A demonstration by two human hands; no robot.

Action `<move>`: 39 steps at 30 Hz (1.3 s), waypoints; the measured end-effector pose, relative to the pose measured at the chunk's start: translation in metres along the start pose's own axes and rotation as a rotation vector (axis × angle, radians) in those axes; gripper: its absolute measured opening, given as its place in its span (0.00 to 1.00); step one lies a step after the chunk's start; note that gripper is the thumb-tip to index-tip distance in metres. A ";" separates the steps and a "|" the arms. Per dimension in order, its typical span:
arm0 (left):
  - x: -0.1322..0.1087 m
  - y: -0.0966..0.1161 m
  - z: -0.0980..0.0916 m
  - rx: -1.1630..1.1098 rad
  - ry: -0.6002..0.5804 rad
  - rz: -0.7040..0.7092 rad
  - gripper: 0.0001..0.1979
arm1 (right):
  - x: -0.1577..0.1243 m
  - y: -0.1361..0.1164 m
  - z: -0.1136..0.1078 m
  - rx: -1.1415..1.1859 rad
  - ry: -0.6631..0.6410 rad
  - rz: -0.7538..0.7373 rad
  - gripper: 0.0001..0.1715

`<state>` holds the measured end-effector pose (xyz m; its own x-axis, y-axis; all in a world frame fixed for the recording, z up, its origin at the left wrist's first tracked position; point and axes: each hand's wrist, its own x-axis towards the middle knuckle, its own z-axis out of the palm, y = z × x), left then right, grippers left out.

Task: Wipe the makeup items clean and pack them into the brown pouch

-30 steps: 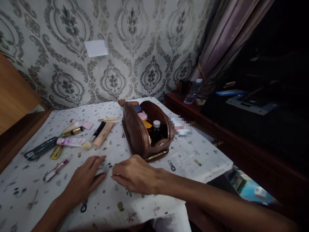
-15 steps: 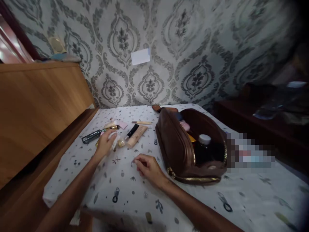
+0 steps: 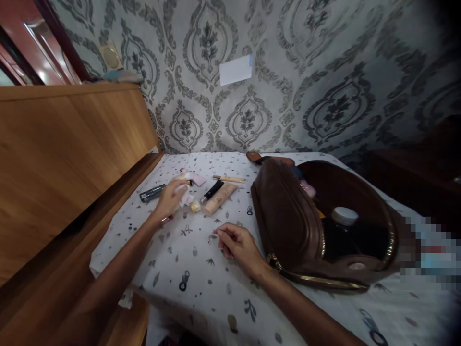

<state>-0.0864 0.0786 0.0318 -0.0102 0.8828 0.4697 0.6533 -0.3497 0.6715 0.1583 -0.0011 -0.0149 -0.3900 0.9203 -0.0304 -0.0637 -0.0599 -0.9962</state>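
My left hand (image 3: 171, 198) reaches over a small group of cosmetics, its fingers curled around a small white item (image 3: 186, 198). A dark green cylindrical container (image 3: 152, 192) lies to its left, and a little reddish piece (image 3: 167, 220) shows under the wrist. Right of these fingers are a small jar with a yellowish look (image 3: 195, 206), a black tube (image 3: 212, 191) and a beige tube (image 3: 220, 198). My right hand (image 3: 236, 244) is held low near the cloth, thumb and fingers pinched together; whether anything is between them is too small to make out.
A large brown bag (image 3: 288, 211) stands unzipped on the right, a white-capped bottle (image 3: 345, 216) inside it. Behind it lies a brown strap-like item (image 3: 268, 158). A slim beige stick (image 3: 228, 179) and a pink square (image 3: 199, 180) rest farther back. A wooden panel (image 3: 79, 129) borders the left.
The view has turned left and moved closer, so everything sits farther right. My left hand has shifted slightly with the white item; the reddish piece now shows by its wrist. My right hand stays pinched.
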 end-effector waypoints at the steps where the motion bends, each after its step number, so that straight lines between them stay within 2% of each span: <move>1: -0.013 0.005 0.009 0.012 -0.068 0.034 0.12 | 0.000 0.000 0.000 -0.003 -0.003 0.000 0.23; 2: -0.025 0.009 0.019 0.044 -0.136 0.070 0.14 | 0.000 -0.001 0.000 -0.006 -0.005 0.000 0.23; 4: -0.045 0.014 0.034 0.248 -0.270 0.164 0.19 | 0.000 0.000 0.000 -0.011 -0.015 -0.005 0.23; 6: -0.056 0.015 0.042 0.382 -0.306 0.208 0.18 | 0.000 0.001 -0.001 -0.007 -0.027 -0.011 0.23; 10: -0.059 0.022 0.035 0.339 -0.281 0.212 0.13 | -0.003 0.001 0.000 0.031 -0.025 -0.023 0.24; 14: -0.061 0.048 0.029 0.152 -0.219 0.280 0.11 | -0.008 -0.003 0.002 0.234 -0.015 -0.010 0.29; 19: -0.075 0.076 0.049 0.116 -0.257 0.457 0.14 | -0.004 -0.001 0.000 0.624 -0.046 0.011 0.31; 24: -0.081 0.073 0.068 0.159 -0.188 0.516 0.18 | 0.001 0.006 -0.004 0.675 0.012 0.014 0.34; 28: -0.081 0.070 0.069 0.130 -0.167 0.469 0.19 | 0.002 0.009 -0.004 0.652 -0.017 -0.010 0.35; 34: -0.080 0.080 0.066 -0.013 -0.148 0.300 0.16 | 0.000 0.009 -0.003 0.591 -0.053 0.029 0.36; 36: -0.078 0.083 0.065 -0.071 -0.152 0.217 0.16 | -0.002 0.007 -0.004 0.582 -0.073 0.041 0.37; 39: -0.075 0.086 0.062 -0.173 -0.170 0.010 0.18 | -0.004 0.003 -0.006 0.563 -0.114 0.045 0.37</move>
<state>0.0181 0.0014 0.0186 0.1329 0.9140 0.3833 0.5127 -0.3944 0.7626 0.1649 -0.0033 -0.0182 -0.4982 0.8665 -0.0318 -0.5120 -0.3237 -0.7956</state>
